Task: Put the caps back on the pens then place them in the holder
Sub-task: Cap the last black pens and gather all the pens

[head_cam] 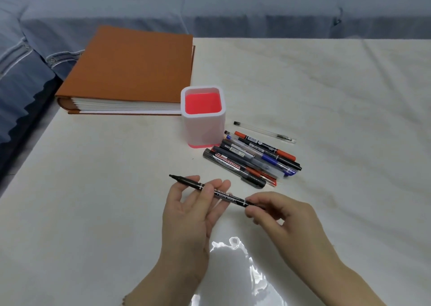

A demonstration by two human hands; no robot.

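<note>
Black marker (219, 193): held just above the near middle of the worktop, between the two grips, in front of the holder and the pen pile.
Worktop (93, 189): covered by a pale, creased sheet; a glossy patch of glare is seen near the front edge.
Room: blue-grey upholstery (210, 9) with stitched trim is seen behind and to the left of the worktop.
Marker axis: laid nearly level, running from far left to near right; the bare chisel tip is pointed left and slightly away.
Left grip (186, 210): palm turned up, fingers loosely straight; the slim barrel is rested across the fingertips.
Right grip (286, 221): fingers curled, the right end of the black marker pinched at the fingertips.
Holder (201, 130): upright, a square white tub with rounded corners, lined and based in pink-red; nothing is seen inside.
Pen pile (251, 161): plastic pens and markers laid side by side just right of the holder's base, axes roughly parallel to the held marker.
Clear pen (264, 133): laid apart, behind the pile.
Album (130, 72): thick, orange-brown textured cover, laid flat at the far left corner, behind the holder.
</note>
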